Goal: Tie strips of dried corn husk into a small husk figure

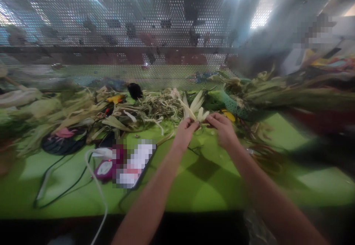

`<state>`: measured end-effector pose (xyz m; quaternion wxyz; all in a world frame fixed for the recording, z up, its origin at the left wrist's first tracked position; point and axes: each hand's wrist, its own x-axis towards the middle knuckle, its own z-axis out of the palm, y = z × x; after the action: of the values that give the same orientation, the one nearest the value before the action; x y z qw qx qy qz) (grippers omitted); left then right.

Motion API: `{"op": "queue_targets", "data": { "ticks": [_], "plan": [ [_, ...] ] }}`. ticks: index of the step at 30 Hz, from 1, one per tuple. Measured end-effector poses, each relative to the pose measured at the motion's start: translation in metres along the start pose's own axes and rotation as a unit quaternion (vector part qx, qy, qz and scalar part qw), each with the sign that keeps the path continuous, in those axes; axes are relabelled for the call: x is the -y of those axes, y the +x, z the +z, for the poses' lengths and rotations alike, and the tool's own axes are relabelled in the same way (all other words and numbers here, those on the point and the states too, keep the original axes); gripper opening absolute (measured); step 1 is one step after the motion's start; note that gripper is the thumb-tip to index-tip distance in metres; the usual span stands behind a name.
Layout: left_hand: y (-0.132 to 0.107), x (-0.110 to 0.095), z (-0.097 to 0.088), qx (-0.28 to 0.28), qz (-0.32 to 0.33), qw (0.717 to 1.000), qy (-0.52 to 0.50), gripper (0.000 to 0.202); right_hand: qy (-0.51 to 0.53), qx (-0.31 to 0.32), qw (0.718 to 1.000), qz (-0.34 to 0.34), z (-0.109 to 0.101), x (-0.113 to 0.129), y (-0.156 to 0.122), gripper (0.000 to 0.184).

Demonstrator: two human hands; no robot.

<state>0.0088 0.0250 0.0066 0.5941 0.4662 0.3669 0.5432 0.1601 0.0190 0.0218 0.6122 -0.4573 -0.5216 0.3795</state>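
My left hand (185, 130) and my right hand (223, 128) meet over the green table (205, 185), both closed on a pale corn husk bundle (195, 110). The husk leaves fan upward from between my fingertips. Whether a cob is inside is hidden by the leaves. Loose dry husks (155, 108) lie heaped just behind my hands.
A perforated metal screen (138, 34) stands along the table's far side. A phone (135, 165), a small purple device (104, 169) and white and black cables (94, 171) lie at the left front. Piled corn ears and husks (291, 89) fill the right; more husks (41, 111) lie left.
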Motion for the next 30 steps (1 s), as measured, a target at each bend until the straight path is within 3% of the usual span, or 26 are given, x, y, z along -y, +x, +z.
{"op": "queue_targets", "data": {
  "ticks": [3,8,11,15,18,22,26,30],
  "plan": [
    [0.0006,0.0002,0.0004,0.008,-0.003,1.000,-0.001,0.025,0.016,0.045,0.998,0.039,0.0023,0.0020,-0.0016,0.027],
    [-0.0001,-0.0016,0.0002,-0.004,-0.004,0.999,0.043,0.019,0.010,0.020,1.000,-0.012,0.0036,-0.0010,-0.0033,0.023],
    [-0.0004,-0.0027,-0.0015,-0.013,-0.008,0.994,0.110,0.015,-0.098,0.016,0.990,-0.099,0.0023,-0.0011,-0.0050,0.015],
    [-0.0025,-0.0063,-0.0028,-0.026,-0.002,0.975,0.220,0.011,-0.247,0.050,0.934,-0.253,0.0006,0.0035,-0.0066,0.005],
    [-0.0051,-0.0087,-0.0023,-0.016,0.043,0.957,0.285,0.008,-0.290,0.079,0.906,-0.300,-0.0004,0.0055,-0.0061,0.005],
    [-0.0061,-0.0074,-0.0015,0.019,0.087,0.949,0.302,0.008,-0.272,0.061,0.928,-0.248,-0.0014,0.0029,-0.0047,0.002],
    [-0.0045,-0.0052,-0.0028,0.042,0.128,0.948,0.288,0.010,-0.175,0.016,0.977,-0.118,-0.0021,-0.0015,-0.0013,0.022],
    [-0.0031,-0.0056,-0.0049,0.068,0.161,0.934,0.312,0.017,-0.046,0.051,0.998,-0.009,-0.0025,-0.0036,0.0026,0.032]
  ]
}}
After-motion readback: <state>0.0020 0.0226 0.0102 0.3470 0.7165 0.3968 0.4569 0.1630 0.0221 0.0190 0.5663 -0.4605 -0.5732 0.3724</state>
